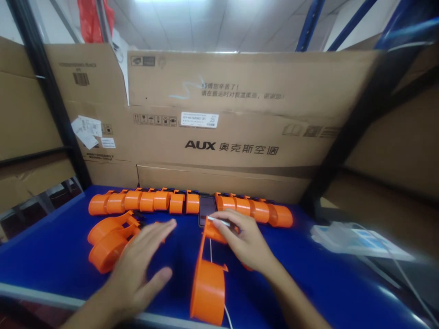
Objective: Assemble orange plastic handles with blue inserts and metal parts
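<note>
Several cardboard boxes [240, 114] wall off the back of my view, the biggest printed with AUX. Below them lies the blue surface [61, 256], and across its far edge runs a row of orange clamps [154, 201], touching one another, with a dark phone [206, 208] lying in a gap in the row. At far right, well apart, sits a white power strip [343, 237].

Next in size is the orange strap [208, 283], a wide curved band near the front edge, standing on its rim, with a thinner arm rising toward my right hand [247, 242]. That hand is clenched on the strap's upper end, fingers curled over it, and pinches what looks like a thin silvery pin [219, 222]; I cannot tell whether the pin is seated in the strap or only lying against it. A white cable [211, 256] runs under the strap toward the front edge.

My left hand [137, 269] is released, flat, palm down, fingers spread, hovering just beside two loose orange clamps [109, 240] at left, its fingertips close to them but, as far as I can judge, not touching.

To do this well, I judge that the right hand should keep the strap's top steady while the left hand braces the band low down, so it does not tip, and that the cable should stay clear.
</note>
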Demonstrator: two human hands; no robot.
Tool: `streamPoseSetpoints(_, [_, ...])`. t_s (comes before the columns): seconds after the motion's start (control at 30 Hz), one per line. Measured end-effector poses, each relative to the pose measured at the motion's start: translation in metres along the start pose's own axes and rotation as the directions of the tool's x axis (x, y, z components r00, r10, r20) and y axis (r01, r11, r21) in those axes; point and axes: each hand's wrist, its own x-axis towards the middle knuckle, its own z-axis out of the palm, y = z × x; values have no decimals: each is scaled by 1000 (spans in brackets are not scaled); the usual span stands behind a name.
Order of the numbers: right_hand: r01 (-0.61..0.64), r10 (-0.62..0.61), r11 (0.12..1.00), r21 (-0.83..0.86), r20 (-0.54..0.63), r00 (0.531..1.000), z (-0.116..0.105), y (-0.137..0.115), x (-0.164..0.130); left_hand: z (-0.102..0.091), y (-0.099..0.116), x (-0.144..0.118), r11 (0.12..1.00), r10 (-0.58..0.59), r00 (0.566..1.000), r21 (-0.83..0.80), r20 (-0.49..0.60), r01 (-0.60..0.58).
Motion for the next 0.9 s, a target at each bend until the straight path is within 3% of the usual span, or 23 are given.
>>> streamPoseSetpoints(0.03, [20, -20, 1000, 6, 11, 1000, 2, -4, 4, 16, 10, 8, 968, -109, 994, -222, 29, 113])
streamPoseSetpoints(0.07, [44, -44, 999, 7, 18, 999, 3, -8, 8, 32, 18, 17, 870, -212, 976, -446, 48, 211])
streamPoseSetpoints(0.13, [91, -90, 996, -28, 34, 995, 3, -11, 20, 61, 27, 38, 542, -328, 894, -715, 304, 442])
streamPoseSetpoints(0.2, [106, -97, 987, -120, 77, 992, -2, -7, 37, 80, 26, 60, 261, -302, 801, -764, 517, 591])
streamPoseSetpoints(0.27, [85, -58, 973, -215, 133, 989, -9, 3, 60, 89, 18, 79, 131, -275, 769, -770, 577, 625])
streamPoseSetpoints(0.37, [-72, 110, 909, -411, 69, 992, -14, 26, 107, 92, 2, 90, 85, -342, 759, -786, 553, 612])
streamPoseSetpoints(0.43, [-249, 304, 795, -552, 8, 953, -7, 41, 137, 96, -6, 88, 114, -397, 760, -794, 514, 597])
streamPoseSetpoints(0.53, [-362, 461, 686, -632, -9, 888, 15, 62, 170, 103, -10, 78, 145, -419, 780, -814, 464, 562])
streamPoseSetpoints(0.7, [-404, 608, 545, -735, 14, 794, 54, 93, 187, 115, -8, 63, 110, -364, 807, -839, 465, 533])
streamPoseSetpoints(0.9, [-362, 642, 494, -790, 52, 765, 71, 120, 190, 120, -12, 63, 65, -357, 800, -842, 482, 536])
